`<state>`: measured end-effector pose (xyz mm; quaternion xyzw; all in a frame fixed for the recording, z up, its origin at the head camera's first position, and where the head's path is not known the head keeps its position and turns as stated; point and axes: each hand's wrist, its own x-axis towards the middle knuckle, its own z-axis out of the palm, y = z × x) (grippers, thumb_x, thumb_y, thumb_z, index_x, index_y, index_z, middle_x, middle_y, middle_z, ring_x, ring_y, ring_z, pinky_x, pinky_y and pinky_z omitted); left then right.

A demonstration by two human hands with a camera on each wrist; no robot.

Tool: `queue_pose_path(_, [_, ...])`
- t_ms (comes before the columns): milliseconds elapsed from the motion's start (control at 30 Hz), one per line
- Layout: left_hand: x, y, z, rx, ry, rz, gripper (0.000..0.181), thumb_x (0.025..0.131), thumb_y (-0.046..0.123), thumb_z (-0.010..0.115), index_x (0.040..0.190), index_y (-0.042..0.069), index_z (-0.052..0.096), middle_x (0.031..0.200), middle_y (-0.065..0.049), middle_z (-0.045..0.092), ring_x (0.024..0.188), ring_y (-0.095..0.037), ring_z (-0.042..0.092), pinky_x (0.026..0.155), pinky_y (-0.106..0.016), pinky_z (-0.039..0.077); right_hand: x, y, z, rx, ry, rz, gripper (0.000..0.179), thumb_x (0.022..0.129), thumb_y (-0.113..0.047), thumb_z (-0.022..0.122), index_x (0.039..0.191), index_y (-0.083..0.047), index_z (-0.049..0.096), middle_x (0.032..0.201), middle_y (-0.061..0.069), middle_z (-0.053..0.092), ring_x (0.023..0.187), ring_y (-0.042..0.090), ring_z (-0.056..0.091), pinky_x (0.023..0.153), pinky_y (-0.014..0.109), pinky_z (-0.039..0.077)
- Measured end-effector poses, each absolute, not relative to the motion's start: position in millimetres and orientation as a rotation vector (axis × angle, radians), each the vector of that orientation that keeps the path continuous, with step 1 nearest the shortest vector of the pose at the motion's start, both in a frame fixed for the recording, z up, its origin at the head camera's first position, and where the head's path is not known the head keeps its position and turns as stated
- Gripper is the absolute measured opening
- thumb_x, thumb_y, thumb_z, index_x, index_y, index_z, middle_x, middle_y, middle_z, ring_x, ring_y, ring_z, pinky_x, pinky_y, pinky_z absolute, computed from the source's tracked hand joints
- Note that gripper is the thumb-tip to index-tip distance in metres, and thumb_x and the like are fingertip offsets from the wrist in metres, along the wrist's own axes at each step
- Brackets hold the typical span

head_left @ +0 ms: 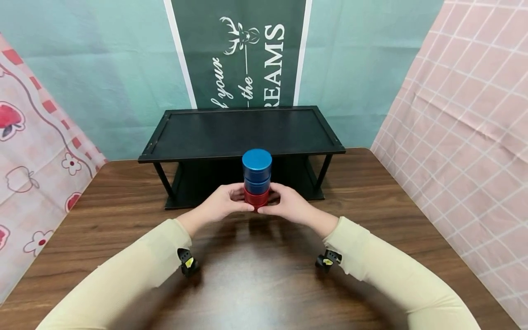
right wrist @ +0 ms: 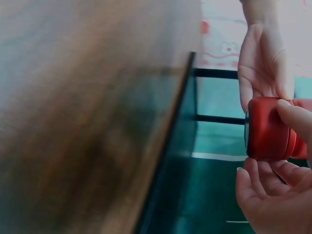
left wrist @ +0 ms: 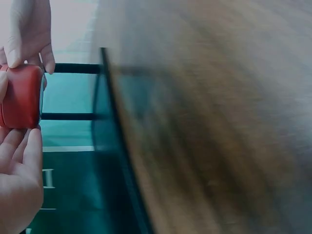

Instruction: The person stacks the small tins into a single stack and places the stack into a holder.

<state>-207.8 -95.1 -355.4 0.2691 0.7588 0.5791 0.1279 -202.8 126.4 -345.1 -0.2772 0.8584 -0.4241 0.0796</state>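
Observation:
A blue metal canister (head_left: 257,170) stands upright on top of a red canister (head_left: 256,198), in front of the black shelf in the head view. My left hand (head_left: 219,202) grips the red canister from the left, thumb at its near side. From the right, my right hand (head_left: 292,204) grips the same canister, its thumb beside the other. In the left wrist view the red canister (left wrist: 22,96) sits between both hands, above the tabletop. The right wrist view shows the red canister (right wrist: 268,129) with fingers around it; the blue one is not seen there.
Right behind the hands stands a black two-level shelf (head_left: 243,133) with thin posts. The brown wooden table (head_left: 255,275) extends toward me. Hanging cloths border it: green-blue at the back, patterned pink at left, checked pink (head_left: 466,119) at right.

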Motion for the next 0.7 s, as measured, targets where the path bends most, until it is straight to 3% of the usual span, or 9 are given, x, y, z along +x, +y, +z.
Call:
queue_pose_path(333, [-215,-94,-306,0.774,2.232,1.701,0.052,0.081,0.010,0.073,0.129,0.004,0.054,0.122,-0.010,0.060,0.111,-0.021,0.057,0.094,-0.037,0.045,-212,128,-301,-0.881,2.545,-1.363,0.053,0.080,-0.021,0.075,0.127,-0.008,0.053,0.116,0.008,0.061,0.097,0.020,0.061,0.081,0.034,0.052])
queue_pose_path(700, [-230,-97,-262,0.732,2.250,1.701,0.051,0.084,0.023,0.070,0.131,0.012,0.053,0.122,-0.005,0.061,0.113,-0.019,0.055,0.099,-0.044,0.040,-229,128,-264,-0.896,2.634,-1.385,0.049,0.083,-0.027,0.072,0.125,-0.010,0.055,0.111,0.003,0.063,0.097,0.016,0.059,0.085,0.034,0.050])
